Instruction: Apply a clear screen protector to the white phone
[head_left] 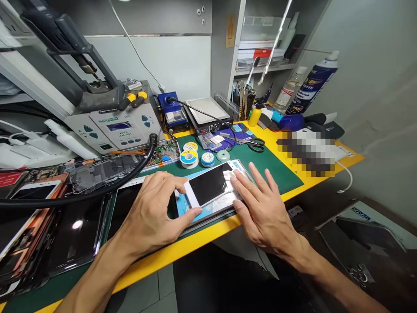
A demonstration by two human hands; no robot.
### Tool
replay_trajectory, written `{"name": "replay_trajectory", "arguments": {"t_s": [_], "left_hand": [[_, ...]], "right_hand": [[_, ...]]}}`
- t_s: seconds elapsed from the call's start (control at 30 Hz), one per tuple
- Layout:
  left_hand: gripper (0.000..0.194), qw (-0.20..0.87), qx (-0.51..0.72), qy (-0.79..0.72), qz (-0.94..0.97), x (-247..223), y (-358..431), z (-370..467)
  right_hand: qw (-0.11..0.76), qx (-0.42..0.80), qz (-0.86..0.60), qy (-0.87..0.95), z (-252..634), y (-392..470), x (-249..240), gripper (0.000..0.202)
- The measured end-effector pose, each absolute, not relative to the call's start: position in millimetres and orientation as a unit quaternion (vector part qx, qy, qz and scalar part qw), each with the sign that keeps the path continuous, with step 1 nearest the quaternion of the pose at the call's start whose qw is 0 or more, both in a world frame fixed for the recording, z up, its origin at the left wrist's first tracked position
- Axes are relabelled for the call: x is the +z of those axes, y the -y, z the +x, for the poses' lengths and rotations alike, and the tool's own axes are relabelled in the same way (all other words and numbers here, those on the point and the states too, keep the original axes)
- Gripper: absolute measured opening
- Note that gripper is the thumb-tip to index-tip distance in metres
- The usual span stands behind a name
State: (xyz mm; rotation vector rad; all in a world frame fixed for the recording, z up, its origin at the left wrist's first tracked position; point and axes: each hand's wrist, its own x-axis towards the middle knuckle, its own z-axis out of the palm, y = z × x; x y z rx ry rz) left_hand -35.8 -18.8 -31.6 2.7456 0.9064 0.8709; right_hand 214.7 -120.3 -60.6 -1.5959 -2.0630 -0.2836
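A white-framed smartphone (208,183) with a dark screen lies face up on a flat pad (224,202) with a blue and silver top. My left hand (159,206) grips the phone's left end, thumb along the near edge and fingers curled at the far edge. Stretched over the right end, my right hand (260,204) rests its fingertips on the phone's white border, with the fingers apart. Its fingers partly cover that end. Light reflects off the screen near the right fingertips.
Solder spools (189,158) stand behind the pad, with scissors (256,144) to their right. A thick black hose (130,176) curves across the left side from a grey rework station (119,126). Stacked phone parts (35,226) lie left. A yellow bottle (255,115) stands behind.
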Motion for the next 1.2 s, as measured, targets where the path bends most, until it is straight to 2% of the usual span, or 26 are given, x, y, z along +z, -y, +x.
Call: {"name": "replay_trajectory", "arguments": {"t_s": [0.13,0.4,0.7,0.93,1.2], "left_hand": [[0.034,0.072,0.294,-0.3,0.905,-34,18,-37],[0.026,0.095,0.293,-0.305,0.901,-37,15,-39],[0.036,0.099,0.285,-0.314,0.9,-37,14,-40],[0.036,0.09,0.276,-0.324,0.9,-38,14,-40],[0.032,0.1,0.282,-0.317,0.9,-37,16,-39]], "right_hand": [[0.219,-0.091,-0.569,0.788,191,126,-56,0.052],[0.228,-0.025,-0.54,0.81,153,121,-51,0.048],[0.221,-0.079,-0.545,0.805,180,121,-51,0.052],[0.205,-0.109,-0.577,0.783,222,116,-50,0.046],[0.187,-0.09,-0.592,0.779,214,120,-50,0.045]]}}
